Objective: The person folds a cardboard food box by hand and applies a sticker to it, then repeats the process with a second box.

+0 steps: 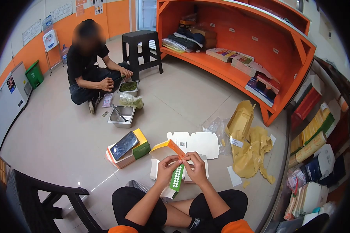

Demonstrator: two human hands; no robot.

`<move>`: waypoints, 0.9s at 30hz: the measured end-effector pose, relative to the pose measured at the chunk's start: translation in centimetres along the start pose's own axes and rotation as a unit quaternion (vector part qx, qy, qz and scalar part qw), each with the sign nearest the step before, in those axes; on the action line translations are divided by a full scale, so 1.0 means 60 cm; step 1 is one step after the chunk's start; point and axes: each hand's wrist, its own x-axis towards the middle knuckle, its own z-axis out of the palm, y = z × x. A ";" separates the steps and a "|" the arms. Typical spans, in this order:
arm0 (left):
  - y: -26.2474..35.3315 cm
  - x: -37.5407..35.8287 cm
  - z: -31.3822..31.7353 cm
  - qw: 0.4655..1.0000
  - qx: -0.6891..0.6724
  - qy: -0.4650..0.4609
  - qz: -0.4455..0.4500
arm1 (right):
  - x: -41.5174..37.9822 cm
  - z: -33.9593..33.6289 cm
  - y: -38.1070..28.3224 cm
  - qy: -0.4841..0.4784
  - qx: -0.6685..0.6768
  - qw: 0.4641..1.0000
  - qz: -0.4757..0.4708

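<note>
My left hand (pixel 168 167) and my right hand (pixel 195 167) meet in front of me, fingers closed on a partly folded cardboard box (pixel 177 178) with green, white and orange-yellow panels. Thumbs and fingertips pinch its edge near the orange part, and one yellow flap stands up to the left. Beneath and behind it lie white unfolded carton sheets (pixel 202 144) on the floor. To the left, a dark smartphone (pixel 124 145) rests on a yellow, green and white box (pixel 142 150). The fingertips partly hide the edge they hold.
Torn brown wrapping paper (pixel 247 145) and clear plastic (pixel 217 128) lie to the right. Ahead, a seated person (pixel 87 66) works beside metal tubs (pixel 121 117). A black stool (pixel 142 50), an orange shelf (pixel 221 66) and a cluttered rack (pixel 311 155) stand around.
</note>
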 end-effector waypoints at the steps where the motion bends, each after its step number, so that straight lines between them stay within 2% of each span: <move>1: -0.001 0.002 -0.002 1.000 0.017 0.001 0.010 | 0.001 -0.003 0.000 -0.010 -0.004 1.000 -0.005; 4: 0.005 0.001 -0.001 1.000 0.015 0.011 -0.014 | -0.004 -0.007 -0.003 -0.017 -0.008 0.999 0.043; 7: -0.001 0.002 -0.008 0.998 -0.052 0.000 -0.037 | -0.005 0.001 0.008 -0.038 -0.098 0.993 -0.056; 10: 0.008 0.005 -0.010 0.992 -0.105 0.045 -0.048 | -0.001 -0.005 -0.014 -0.061 -0.031 0.998 -0.017; 11: 0.010 0.011 -0.018 0.989 -0.126 0.059 -0.047 | -0.006 -0.004 0.008 -0.086 0.020 0.996 -0.018; 13: 0.018 0.024 -0.037 0.977 -0.193 0.081 -0.048 | -0.012 -0.007 0.016 -0.090 0.033 0.995 0.012; 14: 0.022 0.027 -0.049 0.959 -0.258 0.068 -0.091 | -0.013 -0.012 0.020 -0.094 0.038 0.994 0.026; 15: 0.031 0.029 -0.060 0.936 -0.321 0.055 -0.133 | -0.009 -0.024 0.019 -0.152 -0.046 0.987 0.025; 16: 0.040 0.031 -0.071 0.907 -0.381 0.041 -0.175 | -0.012 -0.029 0.015 -0.164 -0.120 0.979 0.033; 17: 0.030 0.032 -0.089 0.918 -0.364 -0.004 -0.157 | -0.019 -0.034 0.008 -0.174 -0.192 0.965 0.041; 18: 0.037 0.031 -0.087 0.913 -0.377 -0.011 -0.153 | -0.022 -0.036 -0.002 -0.182 -0.264 0.946 0.050; 19: 0.042 0.027 -0.083 0.908 -0.391 -0.018 -0.150 | -0.023 -0.035 -0.005 -0.211 -0.270 0.936 0.084; 20: 0.046 0.026 -0.079 0.902 -0.405 -0.025 -0.148 | -0.024 -0.031 0.005 -0.178 -0.243 0.953 0.041; 21: 0.051 0.027 -0.080 0.897 -0.408 -0.035 -0.170 | -0.019 -0.024 0.010 -0.144 -0.217 0.965 -0.002; 23: 0.054 0.027 -0.070 0.917 -0.367 -0.017 -0.158 | -0.019 -0.021 0.014 -0.098 -0.155 0.980 -0.073; 25: 0.049 0.033 -0.071 0.937 -0.308 0.020 -0.162 | -0.005 -0.032 -0.028 -0.073 -0.081 0.985 -0.132; 26: 0.040 0.038 -0.077 0.946 -0.269 0.047 -0.173 | -0.006 -0.030 -0.013 -0.047 -0.039 0.994 -0.086; 27: 0.053 0.033 -0.082 0.978 -0.093 0.007 -0.187 | 0.000 -0.030 -0.007 -0.020 0.003 0.999 -0.038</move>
